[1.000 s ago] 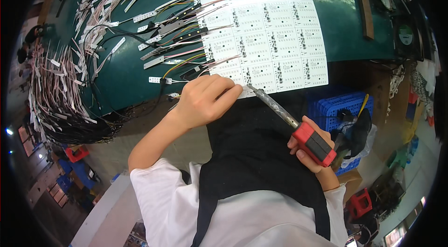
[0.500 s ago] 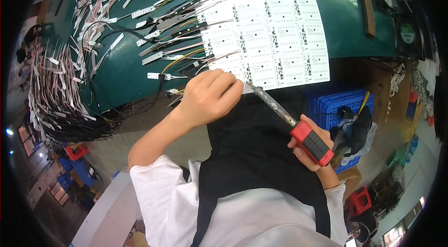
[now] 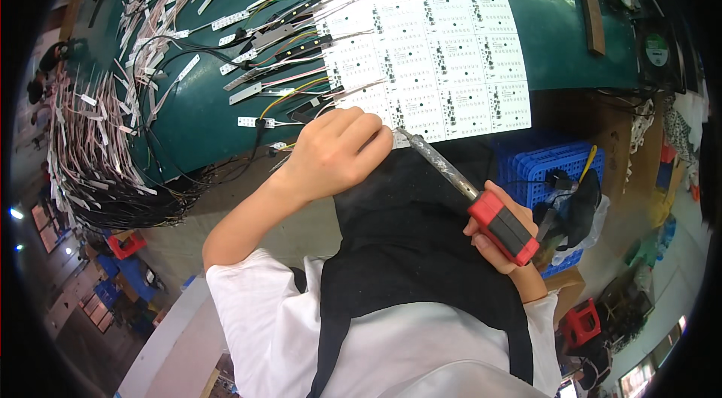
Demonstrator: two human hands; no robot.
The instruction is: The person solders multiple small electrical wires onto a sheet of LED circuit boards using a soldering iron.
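Observation:
My right hand [image 3: 508,229] is wrapped round the red and black handle of a soldering iron [image 3: 445,166]. Its tip touches or nearly touches the near edge of a white circuit board panel [image 3: 466,60], which is divided into a grid of small boards. Close by the tip, at the panel's near left corner, my left hand [image 3: 338,150] is closed in a pinch. What its fingers hold is too small and hidden to make out. Thin coloured wires [image 3: 297,88] with small strips on their ends run onto the panel's left side.
Bundled wires with white strips [image 3: 94,142] hang over the left edge of the green table [image 3: 556,37]. More loose wires lie at the far left. A wooden bar [image 3: 587,3] lies at the far right. Beside my right arm, below the table, stands a blue crate [image 3: 519,165].
The panel has shifted very slightly up and left. Both hands and the soldering iron stay nearly in place, the iron's tip still at the panel's near edge.

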